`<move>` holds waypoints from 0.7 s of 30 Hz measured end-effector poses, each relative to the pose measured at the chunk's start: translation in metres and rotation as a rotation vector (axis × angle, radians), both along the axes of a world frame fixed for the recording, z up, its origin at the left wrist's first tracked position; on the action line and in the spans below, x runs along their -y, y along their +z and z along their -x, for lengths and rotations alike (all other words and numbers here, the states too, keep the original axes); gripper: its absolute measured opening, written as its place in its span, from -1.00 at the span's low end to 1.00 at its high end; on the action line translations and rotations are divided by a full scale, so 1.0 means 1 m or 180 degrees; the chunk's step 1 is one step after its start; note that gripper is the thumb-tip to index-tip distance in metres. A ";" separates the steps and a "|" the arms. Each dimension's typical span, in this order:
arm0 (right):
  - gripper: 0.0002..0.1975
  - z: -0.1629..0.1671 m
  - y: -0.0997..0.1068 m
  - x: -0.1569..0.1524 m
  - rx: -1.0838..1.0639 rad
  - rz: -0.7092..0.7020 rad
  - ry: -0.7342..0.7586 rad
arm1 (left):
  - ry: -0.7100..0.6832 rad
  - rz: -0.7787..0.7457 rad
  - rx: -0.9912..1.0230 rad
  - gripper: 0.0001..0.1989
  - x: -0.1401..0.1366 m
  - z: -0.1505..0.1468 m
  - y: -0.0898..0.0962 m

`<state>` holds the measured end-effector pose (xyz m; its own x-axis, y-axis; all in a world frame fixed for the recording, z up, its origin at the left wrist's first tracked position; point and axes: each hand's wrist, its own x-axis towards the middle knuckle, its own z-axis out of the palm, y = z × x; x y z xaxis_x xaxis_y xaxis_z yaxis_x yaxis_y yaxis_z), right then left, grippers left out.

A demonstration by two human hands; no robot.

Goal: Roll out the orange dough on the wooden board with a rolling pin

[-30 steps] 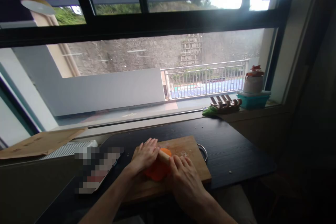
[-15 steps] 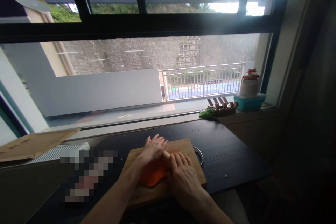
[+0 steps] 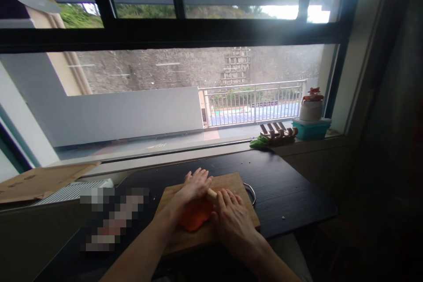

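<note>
A wooden cutting board (image 3: 231,181) lies on the dark table with a flat orange sheet of dough or clay (image 3: 194,216) on it. Across the sheet's far side runs a pale wooden rolling pin (image 3: 212,194); only a short middle stretch shows between my hands. My left hand (image 3: 198,183) rests palm down over the pin's far left part, fingers stretched out. Over its near right part lies my right hand (image 3: 229,211), flat with fingers extended and slightly bent. Both palms press on the pin rather than wrapping round it. My hands hide the pin's ends.
A metal handle (image 3: 251,193) sticks out at the board's right. On the dark table (image 3: 291,189) are small crumbs and, at left, a blurred-out item (image 3: 114,222). Cardboard (image 3: 42,180) lies by the window. The sill holds a green cloth (image 3: 259,142), a teal box (image 3: 310,130) and a jug (image 3: 311,109).
Both hands stay on the rolling pin and have shifted only very slightly. The view has moved a little; the orange sheet looks much the same.
</note>
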<state>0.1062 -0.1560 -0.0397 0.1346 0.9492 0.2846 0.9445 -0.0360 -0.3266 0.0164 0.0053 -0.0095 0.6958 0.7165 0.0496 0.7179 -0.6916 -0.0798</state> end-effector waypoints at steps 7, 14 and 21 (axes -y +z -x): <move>-0.47 -0.005 -0.016 0.002 0.0064 -0.0029 -0.0178 | -0.0285 -0.0076 0.0068 -0.64 -0.006 -0.033 0.004; -0.51 0.029 -0.039 0.017 0.0462 -0.1105 0.0297 | -0.0227 -0.0113 0.0119 -0.57 0.022 0.051 0.004; -0.44 0.034 -0.012 0.014 0.0285 -0.0691 0.0498 | -0.0128 -0.0085 0.0240 -0.50 0.033 0.082 -0.004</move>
